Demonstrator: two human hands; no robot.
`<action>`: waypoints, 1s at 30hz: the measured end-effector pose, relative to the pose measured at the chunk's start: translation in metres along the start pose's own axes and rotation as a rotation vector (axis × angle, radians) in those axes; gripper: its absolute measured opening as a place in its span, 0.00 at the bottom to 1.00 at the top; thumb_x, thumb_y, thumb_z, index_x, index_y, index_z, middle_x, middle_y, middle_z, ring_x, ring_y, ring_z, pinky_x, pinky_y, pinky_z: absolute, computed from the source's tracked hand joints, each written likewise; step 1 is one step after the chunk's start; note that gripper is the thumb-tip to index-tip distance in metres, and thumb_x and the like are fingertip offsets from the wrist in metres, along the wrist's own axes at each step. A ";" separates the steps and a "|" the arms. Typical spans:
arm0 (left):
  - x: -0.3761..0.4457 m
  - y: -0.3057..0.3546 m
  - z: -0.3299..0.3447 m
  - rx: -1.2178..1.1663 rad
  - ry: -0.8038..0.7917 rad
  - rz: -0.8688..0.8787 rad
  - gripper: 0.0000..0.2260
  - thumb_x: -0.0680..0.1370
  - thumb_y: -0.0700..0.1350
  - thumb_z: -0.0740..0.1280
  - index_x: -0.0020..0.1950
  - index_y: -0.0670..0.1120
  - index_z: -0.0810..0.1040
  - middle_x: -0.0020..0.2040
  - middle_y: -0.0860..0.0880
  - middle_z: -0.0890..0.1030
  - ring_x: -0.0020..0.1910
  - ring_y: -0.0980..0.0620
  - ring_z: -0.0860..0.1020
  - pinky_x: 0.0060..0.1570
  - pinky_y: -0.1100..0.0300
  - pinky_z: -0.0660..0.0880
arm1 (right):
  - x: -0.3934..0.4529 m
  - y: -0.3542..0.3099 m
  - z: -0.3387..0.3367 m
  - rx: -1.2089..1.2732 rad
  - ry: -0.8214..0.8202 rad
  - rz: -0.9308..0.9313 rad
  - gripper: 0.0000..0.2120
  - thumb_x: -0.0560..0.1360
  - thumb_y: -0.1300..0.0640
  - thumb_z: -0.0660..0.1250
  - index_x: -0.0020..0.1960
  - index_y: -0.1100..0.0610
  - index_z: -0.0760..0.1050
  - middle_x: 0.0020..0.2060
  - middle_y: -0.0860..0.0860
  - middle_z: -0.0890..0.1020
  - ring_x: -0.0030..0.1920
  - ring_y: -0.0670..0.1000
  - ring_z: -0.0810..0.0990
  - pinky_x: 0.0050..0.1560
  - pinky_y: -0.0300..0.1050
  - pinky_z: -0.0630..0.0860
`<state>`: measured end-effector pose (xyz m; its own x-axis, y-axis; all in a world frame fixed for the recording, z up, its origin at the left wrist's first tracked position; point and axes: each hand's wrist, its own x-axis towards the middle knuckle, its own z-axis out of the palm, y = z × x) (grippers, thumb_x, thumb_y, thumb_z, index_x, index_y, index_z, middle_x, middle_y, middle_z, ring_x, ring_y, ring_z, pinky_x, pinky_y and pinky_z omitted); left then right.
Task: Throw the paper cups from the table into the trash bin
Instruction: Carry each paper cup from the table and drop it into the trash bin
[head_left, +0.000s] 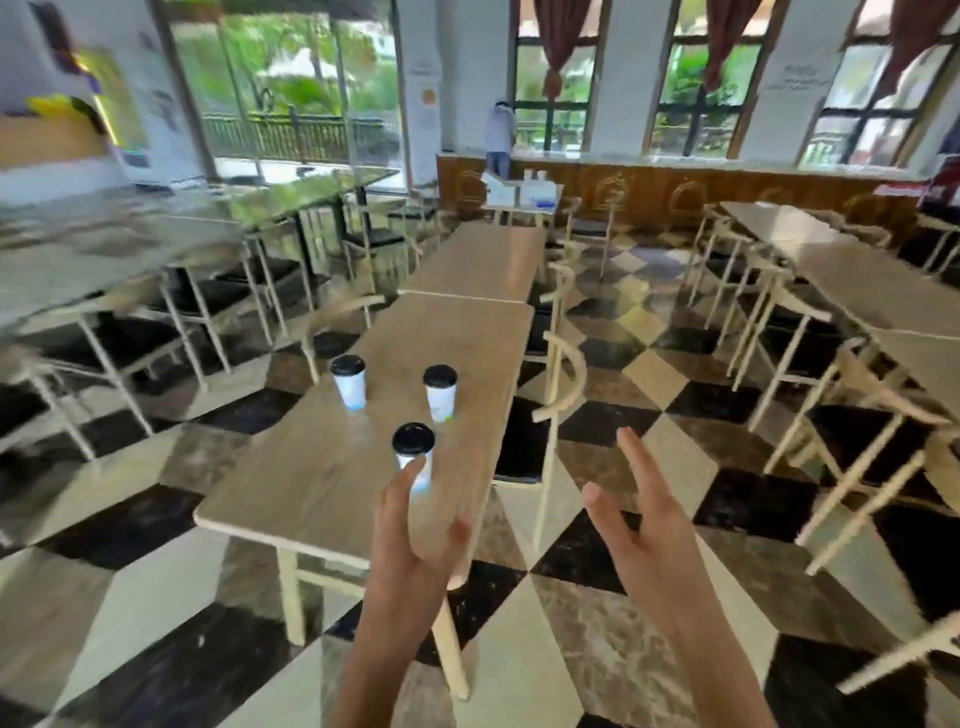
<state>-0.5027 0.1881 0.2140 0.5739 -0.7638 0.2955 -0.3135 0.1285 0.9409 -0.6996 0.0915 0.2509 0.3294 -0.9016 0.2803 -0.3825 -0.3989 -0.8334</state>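
Note:
Three white paper cups with black lids stand upright on a long wooden table (322, 483). The nearest cup (414, 453) stands near the table's front end, another cup (349, 382) is further back on the left, and the third cup (440, 391) is further back on the right. My left hand (415, 535) is raised in front of the nearest cup, fingers apart, holding nothing; whether its fingertips touch the cup is unclear. Off the table's right side my right hand (639, 514) hovers over the floor, open and empty. No trash bin is in view.
Light wooden chairs (558, 384) stand along the table's right side and more tables (878, 291) with chairs fill both sides of the room. The floor is checkered marble. A person (500, 136) stands far back by a counter.

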 end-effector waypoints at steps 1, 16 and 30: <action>0.010 -0.009 -0.006 0.028 0.027 -0.002 0.26 0.73 0.52 0.70 0.69 0.63 0.66 0.62 0.65 0.70 0.60 0.75 0.68 0.51 0.80 0.64 | 0.014 0.003 0.014 0.008 -0.031 -0.012 0.36 0.73 0.35 0.58 0.78 0.42 0.53 0.76 0.37 0.58 0.71 0.27 0.53 0.63 0.18 0.48; 0.177 -0.122 0.017 0.278 0.155 -0.182 0.30 0.75 0.48 0.74 0.75 0.51 0.67 0.69 0.51 0.69 0.71 0.56 0.65 0.65 0.70 0.58 | 0.220 0.079 0.147 0.136 -0.347 0.042 0.33 0.77 0.44 0.63 0.79 0.47 0.55 0.78 0.43 0.59 0.73 0.36 0.56 0.70 0.35 0.58; 0.269 -0.271 0.015 0.493 -0.102 -0.380 0.37 0.69 0.51 0.78 0.75 0.50 0.68 0.73 0.45 0.65 0.71 0.44 0.66 0.67 0.50 0.63 | 0.277 0.143 0.280 0.054 -0.437 0.297 0.33 0.78 0.42 0.61 0.79 0.48 0.53 0.79 0.46 0.58 0.77 0.42 0.55 0.73 0.40 0.54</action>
<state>-0.2750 -0.0620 0.0362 0.6464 -0.7584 -0.0842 -0.4281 -0.4518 0.7827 -0.4215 -0.1685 0.0765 0.5470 -0.8161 -0.1865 -0.4726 -0.1172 -0.8735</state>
